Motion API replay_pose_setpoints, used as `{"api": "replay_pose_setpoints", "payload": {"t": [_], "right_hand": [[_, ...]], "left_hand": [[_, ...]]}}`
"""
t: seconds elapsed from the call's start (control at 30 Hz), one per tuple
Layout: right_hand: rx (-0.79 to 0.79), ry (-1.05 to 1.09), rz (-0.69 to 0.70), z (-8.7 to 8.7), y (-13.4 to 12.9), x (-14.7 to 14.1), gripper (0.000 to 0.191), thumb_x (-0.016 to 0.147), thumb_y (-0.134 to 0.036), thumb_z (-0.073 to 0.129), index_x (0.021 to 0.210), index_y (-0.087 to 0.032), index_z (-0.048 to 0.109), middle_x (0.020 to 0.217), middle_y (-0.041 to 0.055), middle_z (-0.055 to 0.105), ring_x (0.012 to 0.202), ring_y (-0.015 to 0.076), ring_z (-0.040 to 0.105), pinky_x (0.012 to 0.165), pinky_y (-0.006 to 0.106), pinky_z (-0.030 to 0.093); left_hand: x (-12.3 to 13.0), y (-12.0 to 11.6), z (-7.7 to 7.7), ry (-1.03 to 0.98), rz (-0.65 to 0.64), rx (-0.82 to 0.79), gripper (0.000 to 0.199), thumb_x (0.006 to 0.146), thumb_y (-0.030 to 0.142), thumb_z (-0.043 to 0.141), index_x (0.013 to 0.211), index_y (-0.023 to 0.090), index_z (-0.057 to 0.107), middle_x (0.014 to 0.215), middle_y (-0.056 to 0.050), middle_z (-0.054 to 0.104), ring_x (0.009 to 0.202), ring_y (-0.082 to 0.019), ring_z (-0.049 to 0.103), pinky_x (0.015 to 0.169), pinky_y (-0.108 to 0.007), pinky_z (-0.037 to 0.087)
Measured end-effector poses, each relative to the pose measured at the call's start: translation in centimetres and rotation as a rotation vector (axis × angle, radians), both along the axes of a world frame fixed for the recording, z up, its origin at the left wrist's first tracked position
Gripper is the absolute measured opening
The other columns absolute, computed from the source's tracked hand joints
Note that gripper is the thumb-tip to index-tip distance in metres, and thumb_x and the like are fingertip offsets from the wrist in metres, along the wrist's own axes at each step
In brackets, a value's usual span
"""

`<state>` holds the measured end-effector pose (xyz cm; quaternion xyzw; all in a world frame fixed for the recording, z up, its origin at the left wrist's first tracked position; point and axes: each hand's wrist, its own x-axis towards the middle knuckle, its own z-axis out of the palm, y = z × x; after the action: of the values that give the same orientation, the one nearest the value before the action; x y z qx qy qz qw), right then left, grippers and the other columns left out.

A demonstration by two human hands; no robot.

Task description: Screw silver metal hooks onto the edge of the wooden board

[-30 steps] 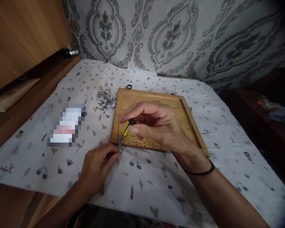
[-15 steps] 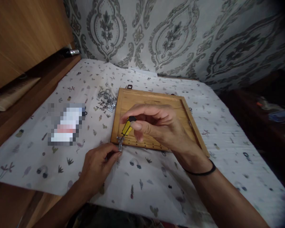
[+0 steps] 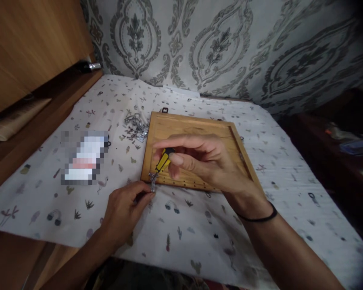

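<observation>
Screwdriver — inside right hand, metal fitting — at left hand

Pinching a small silver metal fitting with the left hand, at the near left corner of a flat framed wooden board. Holding a tilted yellow-and-black screwdriver against the fitting in the right hand. Showing too, on white printed cloth, loose silver metal hardware just beside the board.
</observation>
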<state>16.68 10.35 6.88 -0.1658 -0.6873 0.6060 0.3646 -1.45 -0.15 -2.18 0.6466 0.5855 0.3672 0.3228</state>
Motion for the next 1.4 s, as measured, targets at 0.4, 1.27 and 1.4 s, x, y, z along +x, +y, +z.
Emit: {"api": "replay_pose_setpoints", "payload": {"t": [0.4, 1.27, 1.4], "right_hand": [[-0.038, 0.045, -0.103, 0.1, -0.2, -1.0, 0.017, 0.077, -0.021, 0.082, 0.08, -0.014, 0.066, 0.074, -0.0016, 0.064, 0.054, 0.0034, 0.053, 0.045, 0.013, 0.048], [-0.134, 0.04, -0.002, -0.2, 0.0, -1.1, 0.012, 0.082, -0.022, 0.077, 0.087, -0.015, 0.068, 0.076, -0.0013, 0.067, 0.055, 0.004, 0.056, 0.049, 0.013, 0.052], [-0.093, 0.037, 0.047, -0.2, 0.2, -0.7, 0.016, 0.087, -0.022, 0.073, 0.102, -0.016, 0.073, 0.087, 0.0013, 0.072, 0.061, 0.004, 0.059, 0.056, 0.014, 0.054]], "left_hand": [[0.1, 0.0, 0.2, -0.002, 0.004, 0.036, 0.015, 0.091, 0.03, 0.059, 0.082, 0.023, 0.07, 0.074, 0.003, 0.071, 0.064, -0.014, 0.063, 0.06, -0.024, 0.046], [0.3, 0.2, 0.1, -0.049, 0.039, -0.023, 0.017, 0.089, 0.03, 0.059, 0.077, 0.023, 0.07, 0.071, 0.003, 0.071, 0.063, -0.014, 0.063, 0.06, -0.023, 0.045], [0.3, 0.3, 0.3, -0.05, 0.038, -0.025, 0.02, 0.089, 0.032, 0.059, 0.073, 0.022, 0.067, 0.068, 0.004, 0.069, 0.062, -0.014, 0.061, 0.058, -0.023, 0.044]]}}
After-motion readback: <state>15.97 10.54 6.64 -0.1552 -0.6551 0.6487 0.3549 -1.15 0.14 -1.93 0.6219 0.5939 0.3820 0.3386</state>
